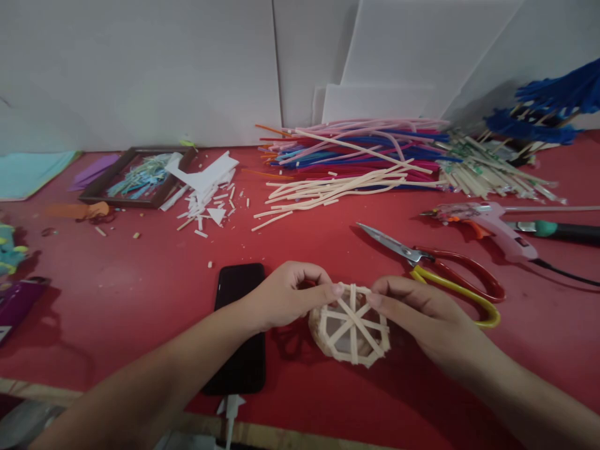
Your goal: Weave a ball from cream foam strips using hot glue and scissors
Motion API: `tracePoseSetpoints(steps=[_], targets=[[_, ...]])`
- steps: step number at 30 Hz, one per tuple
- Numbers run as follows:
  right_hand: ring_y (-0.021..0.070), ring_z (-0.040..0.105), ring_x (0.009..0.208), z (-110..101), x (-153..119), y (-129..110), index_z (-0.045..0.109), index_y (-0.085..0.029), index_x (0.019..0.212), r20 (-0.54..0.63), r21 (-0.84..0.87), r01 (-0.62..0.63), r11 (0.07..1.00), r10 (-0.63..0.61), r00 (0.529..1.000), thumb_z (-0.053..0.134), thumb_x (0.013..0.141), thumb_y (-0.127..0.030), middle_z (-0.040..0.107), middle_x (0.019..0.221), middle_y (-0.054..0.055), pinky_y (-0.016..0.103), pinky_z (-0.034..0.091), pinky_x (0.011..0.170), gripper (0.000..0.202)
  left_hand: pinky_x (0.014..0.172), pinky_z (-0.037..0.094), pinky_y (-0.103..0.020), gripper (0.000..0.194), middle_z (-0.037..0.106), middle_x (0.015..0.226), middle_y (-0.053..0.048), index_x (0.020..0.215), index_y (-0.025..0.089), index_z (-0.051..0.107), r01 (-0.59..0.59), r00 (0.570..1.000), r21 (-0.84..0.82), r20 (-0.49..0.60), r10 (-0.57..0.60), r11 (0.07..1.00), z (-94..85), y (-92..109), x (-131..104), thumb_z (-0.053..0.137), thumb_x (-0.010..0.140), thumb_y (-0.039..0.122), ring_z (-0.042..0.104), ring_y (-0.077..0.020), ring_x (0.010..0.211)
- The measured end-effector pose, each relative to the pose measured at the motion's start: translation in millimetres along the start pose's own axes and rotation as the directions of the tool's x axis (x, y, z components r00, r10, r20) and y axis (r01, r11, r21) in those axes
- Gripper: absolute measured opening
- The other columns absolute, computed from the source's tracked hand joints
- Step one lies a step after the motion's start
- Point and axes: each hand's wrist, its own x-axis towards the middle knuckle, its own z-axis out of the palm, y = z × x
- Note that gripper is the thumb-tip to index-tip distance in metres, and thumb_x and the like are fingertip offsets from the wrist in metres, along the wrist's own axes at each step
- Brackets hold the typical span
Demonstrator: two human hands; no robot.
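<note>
A small round wheel-like piece made of pale strips (355,320), with spokes crossing at its centre, is held up above the red table. My left hand (293,294) pinches its upper left rim between thumb and fingers. On the upper right rim, the thumb and fingers of my right hand (417,306) are closed as well. Behind the forearm on the left lies a black phone (241,287) with a white cable at its lower end. Scissors (412,255) with one red and one yellow handle rest just beyond my right hand, their tips pointing left.
Cream strips (328,187) and coloured pipe cleaners (356,147) lie at the back, near white scraps (209,181) and a brown frame (164,203). A pink glue gun (509,234) with a black cord is at right. A purple box (21,306) sits at left.
</note>
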Motion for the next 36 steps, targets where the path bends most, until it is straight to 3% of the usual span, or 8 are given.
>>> tracePoseSetpoints(steps=[6,10,14,19,21,25,29,36], targets=[[0.0091,0.050,0.047,-1,3,3,0.062,-0.020,0.068,0.047,0.042,0.005,0.999,-0.007,0.999,0.077,0.073,-0.061,0.058,0.053,-0.002,0.021,0.039,0.046,0.045,0.043,0.026,-0.018,0.048,0.046,0.045,0.008,0.056,0.016,0.055,-0.003,1.000,-0.018,-0.019,0.002,1.000,0.8,1,-1,0.082,0.067,0.055,0.034,-0.0033,0.042],[0.0092,0.050,0.046,-2,4,3,0.065,-0.021,0.083,-0.033,0.044,0.060,0.997,-0.059,0.998,0.073,0.075,-0.068,0.059,0.058,-0.003,0.022,0.040,0.045,0.048,0.040,0.024,-0.017,0.048,0.044,0.045,0.009,0.061,0.017,0.056,0.022,0.996,-0.083,-0.080,-0.028,0.996,0.0,-5,1,0.080,0.067,0.058,0.033,-0.0025,0.040],[0.0093,0.048,0.047,-2,0,-3,0.063,-0.023,0.103,-0.149,-0.007,0.087,0.996,-0.087,0.985,0.075,0.075,-0.067,0.057,0.060,-0.005,0.023,0.040,0.045,0.053,0.041,0.032,-0.016,0.047,0.050,0.051,0.007,0.063,0.017,0.056,-0.023,0.981,-0.161,-0.196,-0.009,0.987,-2.8,-9,4,0.077,0.070,0.058,0.040,-0.0031,0.042],[0.0066,0.039,0.043,-2,2,-8,0.061,-0.021,0.080,-0.043,-0.075,0.125,0.989,-0.128,0.991,0.073,0.072,-0.073,0.049,0.054,-0.006,0.022,0.031,0.040,0.054,0.043,0.039,-0.016,0.043,0.054,0.056,0.006,0.068,0.017,0.056,-0.070,0.975,-0.132,-0.217,0.040,0.989,-2.8,-11,4,0.074,0.078,0.054,0.046,-0.0032,0.043],[0.0062,0.038,0.042,-1,4,-8,0.060,-0.021,0.075,-0.044,-0.089,0.130,0.988,-0.134,0.990,0.073,0.070,-0.076,0.048,0.053,-0.006,0.022,0.030,0.039,0.056,0.039,0.037,-0.016,0.038,0.057,0.062,0.007,0.087,0.018,0.058,-0.058,0.969,-0.098,-0.243,0.033,0.993,-1.4,-10,3,0.073,0.080,0.052,0.047,-0.0038,0.041],[0.0065,0.040,0.042,0,4,-7,0.061,-0.021,0.073,-0.041,-0.047,0.097,0.994,-0.099,0.994,0.076,0.066,-0.075,0.049,0.052,-0.005,0.022,0.032,0.040,0.057,0.039,0.040,-0.018,0.062,0.066,0.079,0.006,0.115,0.021,0.049,-0.026,0.969,-0.103,-0.248,0.000,0.994,0.9,-8,0,0.085,0.070,0.044,0.050,-0.0040,0.040],[0.0068,0.042,0.044,1,3,-4,0.061,-0.019,0.071,0.022,0.088,-0.002,0.996,0.000,1.000,0.077,0.066,-0.074,0.052,0.054,-0.003,0.021,0.032,0.040,0.057,0.061,0.052,-0.020,0.053,0.072,0.085,0.000,0.107,0.018,0.053,-0.063,0.982,-0.198,-0.187,0.025,0.978,0.4,-7,0,0.088,0.067,0.029,0.068,-0.0112,0.068],[0.0053,0.038,0.040,5,4,-4,0.055,-0.020,0.064,-0.010,0.167,-0.051,0.985,0.053,0.999,0.083,0.061,-0.067,0.046,0.048,-0.006,0.020,0.029,0.037,0.055,0.068,0.052,-0.023,0.046,0.071,0.089,-0.002,0.103,0.017,0.056,-0.085,0.991,-0.171,-0.118,0.066,0.982,-1.3,-10,0,0.086,0.071,0.032,0.067,-0.0118,0.075]])
